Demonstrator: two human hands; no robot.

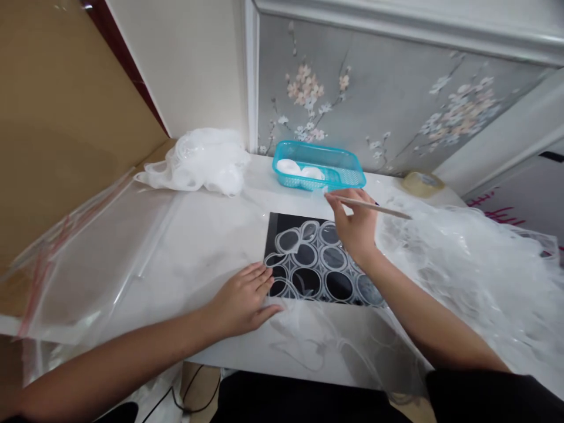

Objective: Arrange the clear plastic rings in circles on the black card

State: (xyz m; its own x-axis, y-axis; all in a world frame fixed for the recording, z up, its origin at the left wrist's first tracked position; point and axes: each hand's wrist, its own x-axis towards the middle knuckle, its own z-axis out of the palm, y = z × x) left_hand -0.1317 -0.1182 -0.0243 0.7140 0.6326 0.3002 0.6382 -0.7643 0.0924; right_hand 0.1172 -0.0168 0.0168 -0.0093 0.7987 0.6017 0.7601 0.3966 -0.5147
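- Left hand (241, 301): lies flat and open, palm down, near the front edge of the surface (207, 235); its fingertips press the left edge of the black board (282, 229) and the clear ring sheet (315, 264) on it, gripping nothing.
- Right hand (355, 226): closed in a pinch around a thin wooden stick (374, 207), held just above the far edge of the black board; the stick's free end points right.
- Clear ring sheet: a film of joined transparent circles, spread over the black board at the middle of the surface, its loose part trailing toward the front edge. It appears very light, limp and slippery, and likely tears at the narrow joins; best held flat by pressure at an edge, or lifted by a ring's rim.
- Blue basket (348, 170): at the far edge, holding white round pieces (288, 167).
- Heaped clear film (476, 264): along the right edge; a second bundle (200, 160) sits at the far left corner.
- Zip bag (88, 247): flat, at the left edge.
- Tape roll (423, 182): far right corner.
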